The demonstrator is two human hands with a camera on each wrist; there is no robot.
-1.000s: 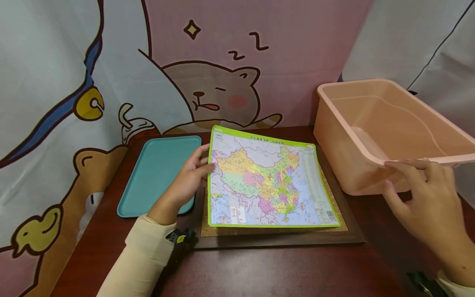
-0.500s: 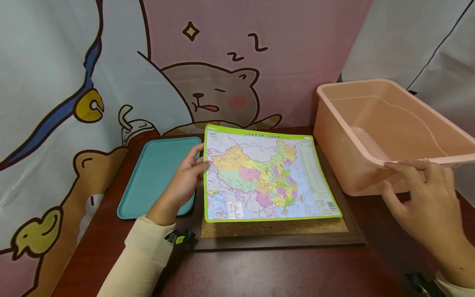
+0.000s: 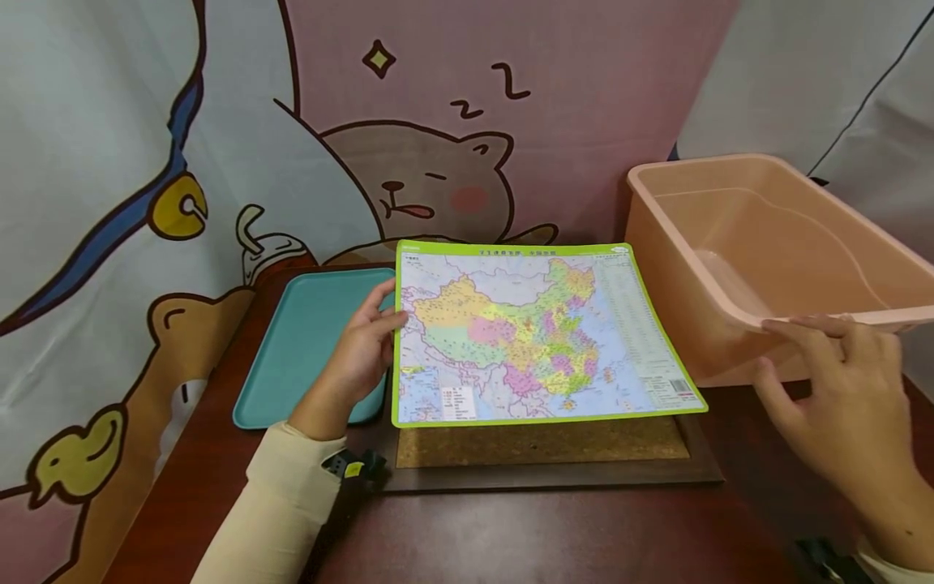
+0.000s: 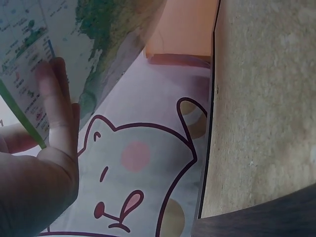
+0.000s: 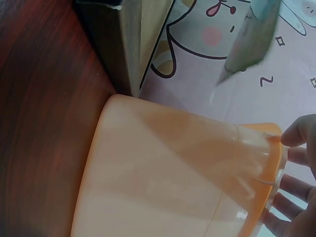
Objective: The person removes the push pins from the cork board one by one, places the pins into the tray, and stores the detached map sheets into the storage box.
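My left hand (image 3: 359,345) pinches the left edge of a laminated map of China (image 3: 503,332) with a bright green border. The map is held raised and tilted over a wood-framed cork board (image 3: 540,444), covering its far part. In the left wrist view, the left fingers (image 4: 55,106) lie on one printed face of the map. My right hand (image 3: 839,405) grips the near rim of a peach plastic bin (image 3: 679,276), fingers over the lip and thumb below. The right wrist view has those fingertips along the orange-looking rim (image 5: 269,170).
A teal tray (image 3: 314,349) lies on the dark red table (image 3: 554,535), left of the cork board. The bin stands at the right, close beside the board. A cartoon-printed curtain (image 3: 438,186) hangs behind the table.
The map has risen off the cork board, baring more of the board's near strip, and its right end has swung outward. The right hand has stayed at the bin's rim.
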